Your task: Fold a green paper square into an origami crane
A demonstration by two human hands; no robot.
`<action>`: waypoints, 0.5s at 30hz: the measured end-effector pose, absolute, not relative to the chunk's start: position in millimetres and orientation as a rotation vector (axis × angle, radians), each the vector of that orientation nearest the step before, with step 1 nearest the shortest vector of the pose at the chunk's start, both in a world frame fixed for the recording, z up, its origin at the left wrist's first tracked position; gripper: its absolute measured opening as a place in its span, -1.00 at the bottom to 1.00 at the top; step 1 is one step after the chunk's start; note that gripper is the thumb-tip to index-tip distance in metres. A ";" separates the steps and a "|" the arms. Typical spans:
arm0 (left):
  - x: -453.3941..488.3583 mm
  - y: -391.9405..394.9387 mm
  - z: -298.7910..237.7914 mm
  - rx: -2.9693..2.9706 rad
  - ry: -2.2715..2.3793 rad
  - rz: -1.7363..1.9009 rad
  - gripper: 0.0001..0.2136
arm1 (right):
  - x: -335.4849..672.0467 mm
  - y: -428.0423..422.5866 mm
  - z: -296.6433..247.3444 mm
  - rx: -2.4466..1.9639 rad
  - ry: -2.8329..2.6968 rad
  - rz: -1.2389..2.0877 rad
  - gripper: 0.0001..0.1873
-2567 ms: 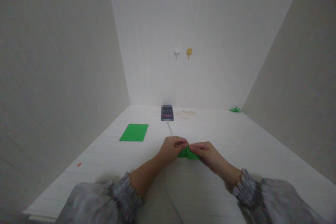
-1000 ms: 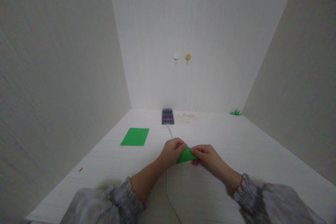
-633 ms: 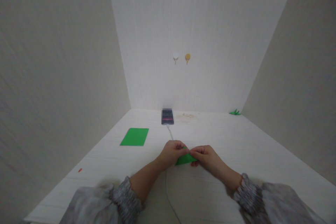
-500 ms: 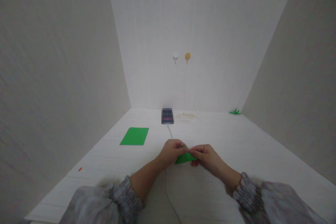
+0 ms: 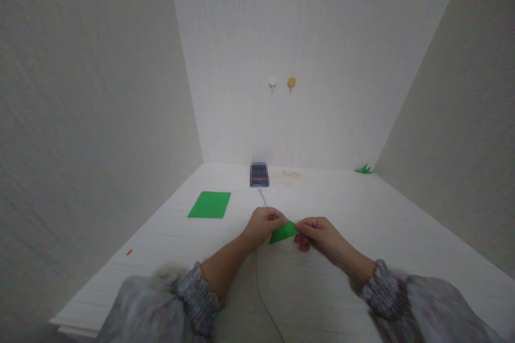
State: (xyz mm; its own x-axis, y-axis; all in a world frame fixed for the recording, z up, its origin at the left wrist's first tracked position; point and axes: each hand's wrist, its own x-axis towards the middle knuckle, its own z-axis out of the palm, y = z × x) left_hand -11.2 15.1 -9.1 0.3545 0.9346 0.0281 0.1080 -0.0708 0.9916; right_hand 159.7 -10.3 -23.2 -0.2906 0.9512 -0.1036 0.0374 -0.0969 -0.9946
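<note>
Between my hands a folded piece of green paper (image 5: 284,231), roughly triangular, is held above the table. My left hand (image 5: 263,226) pinches its upper left part, thumb on top. At its right corner, my right hand (image 5: 317,233) grips the paper between thumb and index finger, with the other fingers curled below. A flat stack or sheet of square green paper (image 5: 210,204) lies on the table to the left of my hands.
A phone-like device with a blurred screen (image 5: 259,174) leans near the back wall, and a white cable (image 5: 258,284) runs from it under my left hand. Folded green paper pieces (image 5: 364,169) sit in the back right corner. A small red-orange bit (image 5: 129,252) lies left. Two hooks (image 5: 292,82) hang on the wall.
My right hand has shifted slightly right along the paper, away from the left thumb, to its right corner. The left hand keeps its pinch. The whole view has shifted a little.
</note>
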 end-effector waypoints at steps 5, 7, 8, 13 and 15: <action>-11.8 14.5 -7.5 1.453 1.009 0.922 -0.80 | 160.2 -9.1 -24.7 -1.112 -1.363 1.501 -0.70; -11.8 14.0 -7.0 1.461 1.007 0.914 -0.80 | 160.6 -8.3 -25.5 -1.110 -1.359 1.506 -0.70; -11.9 13.8 -6.7 1.466 1.004 0.910 -0.80 | 160.9 -8.0 -25.8 -1.114 -1.361 1.507 -0.70; -12.7 13.7 -6.4 1.456 1.002 0.889 -0.81 | 163.8 -8.1 -24.8 -1.148 -1.394 1.509 -0.67; -13.0 15.1 -8.5 1.436 1.001 0.890 -0.81 | 165.6 -8.1 -24.1 -1.162 -1.419 1.497 -0.65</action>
